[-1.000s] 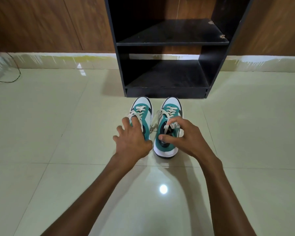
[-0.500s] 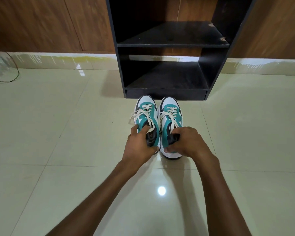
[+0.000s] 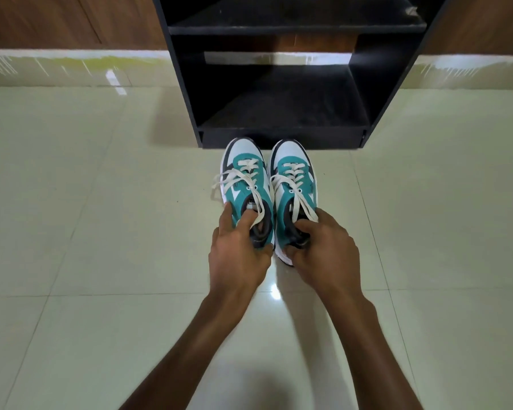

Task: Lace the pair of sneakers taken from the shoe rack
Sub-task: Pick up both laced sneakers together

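Two teal, white and black sneakers stand side by side on the floor tiles, toes pointing at the shoe rack. My left hand grips the heel collar of the left sneaker, fingers inside its opening. My right hand holds the heel collar of the right sneaker the same way. White laces run loose through the lower eyelets and their ends hang slack over the sides. Both heels are hidden under my hands.
A black shoe rack with bare shelves stands directly behind the toes, against a wood-panelled wall. Glossy cream floor tiles spread to both sides and toward me.
My hands went from resting on the shoes to gripping both heel collars. The sneakers were drawn together and straightened, and my view came closer and lower.
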